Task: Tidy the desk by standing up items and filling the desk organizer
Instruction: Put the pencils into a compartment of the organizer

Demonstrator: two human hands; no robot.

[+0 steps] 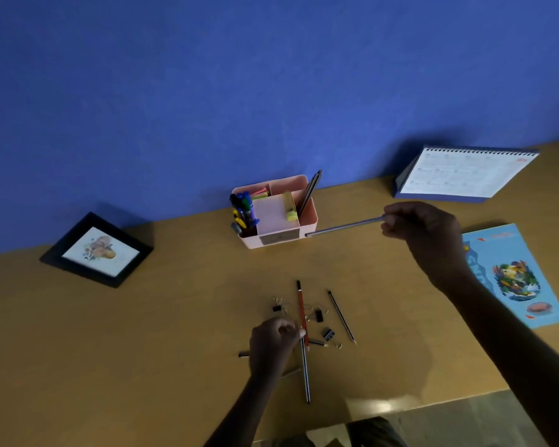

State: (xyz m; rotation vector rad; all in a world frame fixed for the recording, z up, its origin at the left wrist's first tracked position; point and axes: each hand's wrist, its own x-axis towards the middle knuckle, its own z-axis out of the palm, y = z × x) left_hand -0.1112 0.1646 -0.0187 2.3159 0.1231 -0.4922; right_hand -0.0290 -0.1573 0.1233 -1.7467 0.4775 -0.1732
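- Markers [243, 206] are kept in the organizer's [250, 241] left compartment, and pencils [309, 195] in its right.
- A grey pencil [346, 226] is pinched by the right grip [423, 233], its tip beside the organizer's front corner.
- The left grip [271, 345] is curled over loose pencils [305, 369] on the table [142, 350]; whether one is held cannot be told.

Pink organizer [281, 235]; blue wall [271, 75]; black picture frame [62, 256]; red pencil [301, 309].

A matte blue painted wall [271, 75] filled the upper half of the view, dimly lit. Against it stood a smooth ochre-brown wooden counter [126, 343], its near edge catching a pale glare [380, 406]. Beyond that edge, at the lower right, a greyish floor [471, 424] showed faintly.
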